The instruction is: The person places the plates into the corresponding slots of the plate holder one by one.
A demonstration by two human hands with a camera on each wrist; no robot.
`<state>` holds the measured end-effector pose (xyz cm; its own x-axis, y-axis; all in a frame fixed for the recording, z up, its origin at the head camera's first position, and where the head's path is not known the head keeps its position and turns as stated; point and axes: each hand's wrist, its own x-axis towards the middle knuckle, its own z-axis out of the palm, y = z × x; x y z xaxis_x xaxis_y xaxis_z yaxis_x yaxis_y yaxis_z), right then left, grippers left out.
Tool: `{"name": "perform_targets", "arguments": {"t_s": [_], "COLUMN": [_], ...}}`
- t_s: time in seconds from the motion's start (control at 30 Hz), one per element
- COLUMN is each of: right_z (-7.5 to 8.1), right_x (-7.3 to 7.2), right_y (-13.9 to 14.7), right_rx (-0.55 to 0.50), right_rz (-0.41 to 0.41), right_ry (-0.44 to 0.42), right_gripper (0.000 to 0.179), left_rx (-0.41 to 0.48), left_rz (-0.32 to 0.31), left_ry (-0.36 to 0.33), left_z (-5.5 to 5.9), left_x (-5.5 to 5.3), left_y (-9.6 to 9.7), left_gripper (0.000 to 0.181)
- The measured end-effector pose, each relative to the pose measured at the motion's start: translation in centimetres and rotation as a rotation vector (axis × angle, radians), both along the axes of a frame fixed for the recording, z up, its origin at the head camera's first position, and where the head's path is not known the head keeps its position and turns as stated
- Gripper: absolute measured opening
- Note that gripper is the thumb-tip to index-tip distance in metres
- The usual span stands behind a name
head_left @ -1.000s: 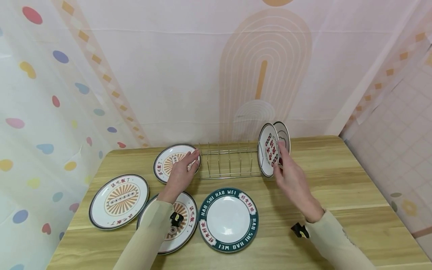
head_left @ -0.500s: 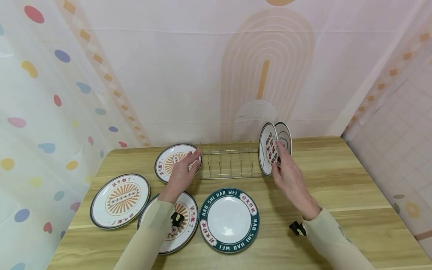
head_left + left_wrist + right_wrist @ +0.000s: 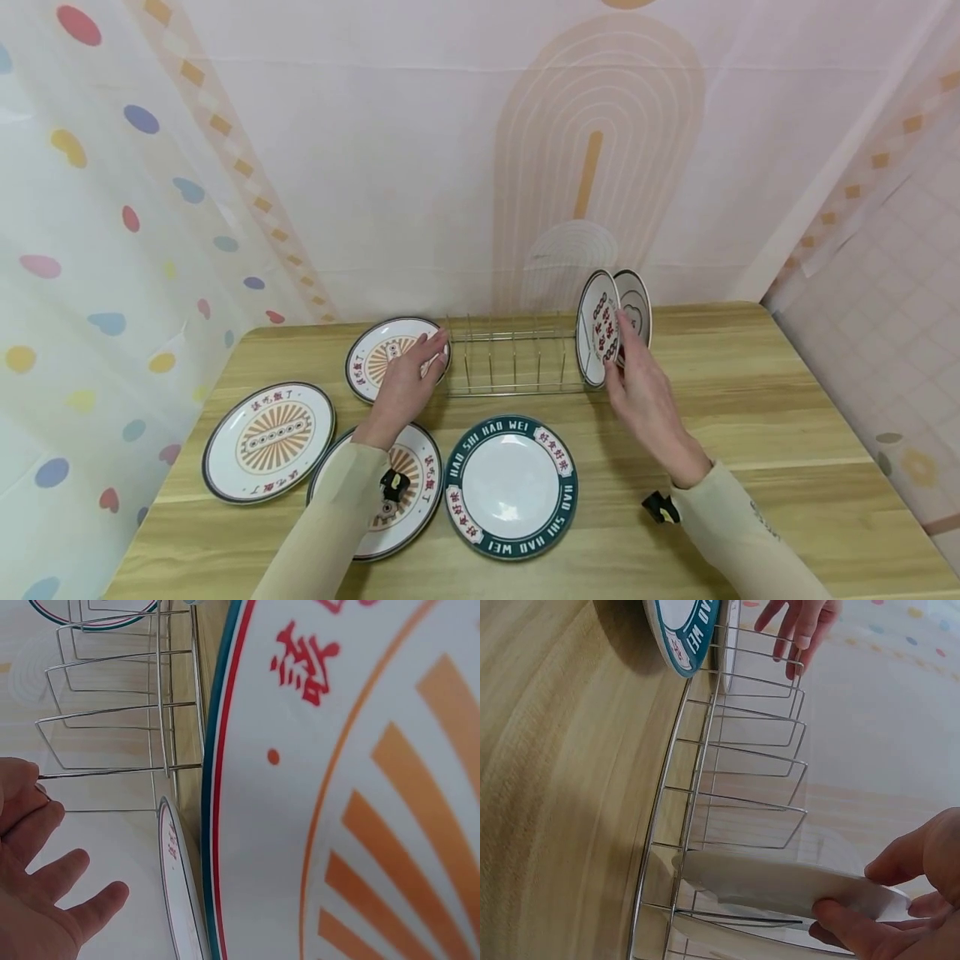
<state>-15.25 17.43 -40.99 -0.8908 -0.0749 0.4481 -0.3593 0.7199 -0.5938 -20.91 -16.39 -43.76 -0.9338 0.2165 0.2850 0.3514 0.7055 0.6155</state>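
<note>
In the head view, a wire plate rack (image 3: 513,392) stands at the back of the table. My left hand (image 3: 407,383) is at its left end; in the left wrist view, the thumb and a finger of that hand (image 3: 30,877) pinch the end wire, the other fingers spread. My right hand (image 3: 647,400) grips a small white plate with red characters (image 3: 596,329), upright in the rack's right end. Another upright plate (image 3: 639,312) stands just behind it to the right. The right wrist view shows the held plate (image 3: 772,883) edge-on between thumb and fingers.
A green-rimmed plate (image 3: 510,487) lies flat before the rack. To the left lie plates with orange rays: one at far left (image 3: 268,442), one partly under my left forearm (image 3: 420,492), and a smaller one (image 3: 367,358) beside the rack. A patterned curtain (image 3: 420,167) hangs behind.
</note>
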Motion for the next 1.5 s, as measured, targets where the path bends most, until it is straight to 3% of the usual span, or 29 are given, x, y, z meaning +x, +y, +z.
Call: {"name": "perform_targets", "arguments": {"t_s": [0.17,0.27,0.57,0.8,0.97,1.3,1.5], "right_z": [-0.3,-0.4,-0.1,0.0,-0.1,-0.4,-0.6], "right_x": [0.2,0.5,2.3,3.7,4.6,5.4,5.4], "right_y": [0.0,-0.1,0.0,-0.2,-0.4,-0.8,-0.7], "right_rx": [-0.001,-0.003,-0.010,0.003,0.014,0.046,0.016], "right_rz": [0.000,-0.006,0.005,0.065,0.130,0.277,0.338], "right_ry": [0.016,0.032,0.108,0.258,0.281,0.120,-0.114], "right_gripper": [0.078,0.076,0.068,0.056,0.050,0.046,0.045], "left_rx": [-0.025,-0.086,-0.282,-0.314,-0.320,-0.313,-0.308], "left_rz": [-0.012,-0.018,-0.049,-0.067,-0.069,-0.064,-0.061], "left_ry": [0.014,0.032,0.198,0.236,0.235,0.216,0.204], "left_z": [0.2,0.2,0.5,0.6,0.7,0.6,0.6], "left_x": [0.0,0.0,0.3,0.3,0.4,0.4,0.4], "left_y": [0.0,-0.1,-0.2,-0.3,-0.3,-0.4,-0.4], "left_gripper": [0.040,0.041,0.038,0.038,0.039,0.038,0.038]}}
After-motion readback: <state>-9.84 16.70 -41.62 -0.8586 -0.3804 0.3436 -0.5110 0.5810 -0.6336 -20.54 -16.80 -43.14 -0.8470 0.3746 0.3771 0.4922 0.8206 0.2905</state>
